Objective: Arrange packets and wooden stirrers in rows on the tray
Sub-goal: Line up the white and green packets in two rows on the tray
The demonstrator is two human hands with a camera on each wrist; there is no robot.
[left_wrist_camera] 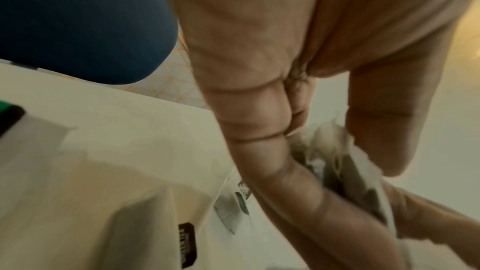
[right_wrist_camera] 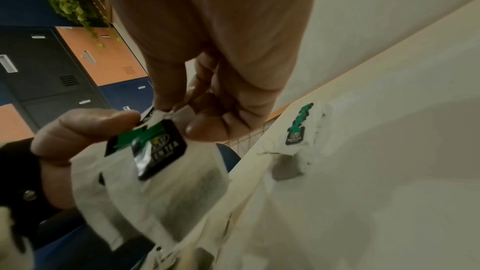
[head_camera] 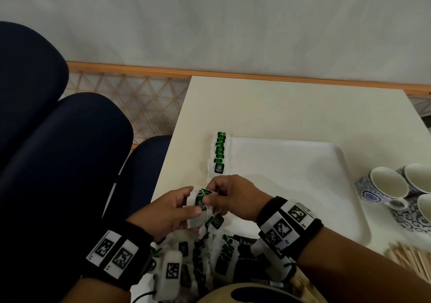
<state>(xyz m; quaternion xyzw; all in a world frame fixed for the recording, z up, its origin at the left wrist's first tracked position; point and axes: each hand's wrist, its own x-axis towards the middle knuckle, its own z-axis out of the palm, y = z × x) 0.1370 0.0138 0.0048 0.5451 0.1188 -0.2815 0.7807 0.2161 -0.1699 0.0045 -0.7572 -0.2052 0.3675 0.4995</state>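
Note:
My left hand (head_camera: 185,203) holds a small stack of white tea packets (head_camera: 198,200) with green and black tags, just off the near left corner of the white tray (head_camera: 303,186). My right hand (head_camera: 213,194) pinches the top of the front packet (right_wrist_camera: 158,147), opposite the left thumb (right_wrist_camera: 85,126). A row of several green-tagged packets (head_camera: 220,155) lies overlapped along the tray's left edge, seen also as the packet row (right_wrist_camera: 301,128) in the right wrist view. Loose packets (head_camera: 217,251) are piled under my wrists. Wooden stirrers (head_camera: 410,260) lie at the bottom right.
Patterned blue and white cups (head_camera: 391,186) stand right of the tray. The cream table (head_camera: 279,106) reaches back to a wood-trimmed wall. Dark blue chairs (head_camera: 70,151) stand off the table's left edge. Lockers (right_wrist_camera: 78,69) show behind.

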